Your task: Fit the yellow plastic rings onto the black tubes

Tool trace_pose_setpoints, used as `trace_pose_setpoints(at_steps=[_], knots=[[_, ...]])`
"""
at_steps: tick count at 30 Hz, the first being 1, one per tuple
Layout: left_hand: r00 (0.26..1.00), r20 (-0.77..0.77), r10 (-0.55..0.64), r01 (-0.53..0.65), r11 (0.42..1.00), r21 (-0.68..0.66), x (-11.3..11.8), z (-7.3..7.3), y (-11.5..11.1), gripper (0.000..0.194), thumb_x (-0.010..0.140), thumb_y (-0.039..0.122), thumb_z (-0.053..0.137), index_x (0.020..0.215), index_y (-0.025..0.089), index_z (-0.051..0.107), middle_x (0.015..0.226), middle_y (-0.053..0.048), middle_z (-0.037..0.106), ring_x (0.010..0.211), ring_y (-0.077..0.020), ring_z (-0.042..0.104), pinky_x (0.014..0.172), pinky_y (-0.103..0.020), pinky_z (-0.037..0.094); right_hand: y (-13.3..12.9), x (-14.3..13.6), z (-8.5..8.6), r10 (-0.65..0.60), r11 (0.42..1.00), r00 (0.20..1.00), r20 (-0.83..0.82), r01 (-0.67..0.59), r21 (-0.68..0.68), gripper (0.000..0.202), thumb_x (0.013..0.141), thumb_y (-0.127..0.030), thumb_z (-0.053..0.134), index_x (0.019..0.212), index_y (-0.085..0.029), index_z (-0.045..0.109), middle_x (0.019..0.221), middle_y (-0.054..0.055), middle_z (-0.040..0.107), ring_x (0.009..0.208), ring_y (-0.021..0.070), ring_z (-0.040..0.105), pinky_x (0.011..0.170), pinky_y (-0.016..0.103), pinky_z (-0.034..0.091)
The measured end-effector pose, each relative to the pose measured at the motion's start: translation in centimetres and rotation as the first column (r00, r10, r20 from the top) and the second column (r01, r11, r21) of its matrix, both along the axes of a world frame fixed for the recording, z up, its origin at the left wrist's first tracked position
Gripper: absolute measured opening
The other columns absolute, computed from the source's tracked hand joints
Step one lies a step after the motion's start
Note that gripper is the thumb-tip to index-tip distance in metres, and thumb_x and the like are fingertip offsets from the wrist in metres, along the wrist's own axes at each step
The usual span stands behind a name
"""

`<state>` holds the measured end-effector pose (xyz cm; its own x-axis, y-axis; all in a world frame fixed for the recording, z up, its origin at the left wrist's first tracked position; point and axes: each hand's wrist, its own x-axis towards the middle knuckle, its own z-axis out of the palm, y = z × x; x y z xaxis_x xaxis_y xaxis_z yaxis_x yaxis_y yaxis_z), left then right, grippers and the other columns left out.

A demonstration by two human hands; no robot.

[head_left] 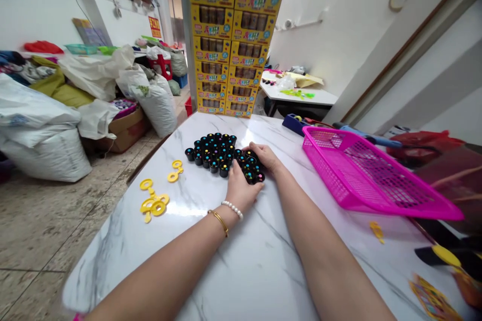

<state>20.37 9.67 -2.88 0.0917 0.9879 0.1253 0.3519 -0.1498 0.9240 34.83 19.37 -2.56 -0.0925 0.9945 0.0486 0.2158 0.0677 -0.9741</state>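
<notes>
Many small black cups [214, 153] with coloured dots on top stand packed together on the white marbled table [263, 261]. My left hand [243, 188], with a pearl bracelet and a gold bangle at the wrist, rests against the near side of the right part of the cluster, thumb and fingers apart around the cups. My right hand [263, 155] lies along the far right side of the same cups, its fingers curved and touching them. Several yellow ring-shaped pieces [154, 204] lie left of the cups.
A pink mesh basket [346, 180] sits at the right, beside a dark blue tray [295, 124]. Stacked yellow boxes [213, 45] rise at the table's far edge. Small yellow items [376, 231] and printed cards [433, 298] lie at the near right. White sacks [41, 135] fill the floor at left.
</notes>
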Motion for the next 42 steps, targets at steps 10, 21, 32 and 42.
trace_pose_setpoints(at_steps=[10,21,32,42], knots=[[0.993,-0.111,-0.05,0.054,0.998,0.032,-0.2,0.2,0.7,0.106,0.054,0.038,0.081,0.14,0.012,0.025,0.127,-0.017,0.045,0.12,-0.0298,0.044,0.101,-0.038,0.036,-0.9,0.1,0.0,-0.02,0.998,1.0,-0.001,0.02,0.055,0.044,0.074,-0.06,0.061,0.083,-0.018,0.074,0.081,0.003,0.073,0.079,0.0198,0.064,0.075,0.03,0.048],[0.983,-0.179,-0.047,0.052,0.998,0.02,0.1,0.6,1.1,0.117,0.05,0.049,0.082,0.139,0.004,0.021,0.124,-0.022,0.044,0.117,-0.0338,0.045,0.097,-0.04,0.04,-0.9,-0.4,0.4,-0.043,0.998,0.997,0.064,0.039,0.056,0.031,0.068,-0.045,0.069,0.083,-0.018,0.074,0.078,0.002,0.072,0.077,0.0184,0.061,0.076,0.031,0.047],[0.989,-0.141,-0.05,0.058,0.997,0.046,-0.5,0.6,0.4,0.089,0.048,0.045,0.086,0.12,0.017,0.041,0.107,-0.011,0.055,0.103,-0.0276,0.054,0.085,-0.039,0.047,-2.2,-0.5,0.2,-0.067,0.996,0.995,0.075,0.063,0.062,0.029,0.067,-0.042,0.07,0.081,-0.017,0.074,0.079,0.002,0.072,0.075,0.0169,0.062,0.074,0.028,0.047],[0.992,-0.115,-0.05,0.054,0.998,0.036,-0.3,0.8,-0.9,0.084,0.048,0.038,0.087,0.116,0.016,0.044,0.107,-0.011,0.058,0.101,-0.0262,0.057,0.086,-0.038,0.046,-4.1,-1.2,0.7,-0.089,0.993,0.994,0.07,0.083,0.081,0.026,0.067,-0.04,0.069,0.079,-0.018,0.074,0.081,0.002,0.073,0.079,0.0179,0.063,0.079,0.03,0.047]])
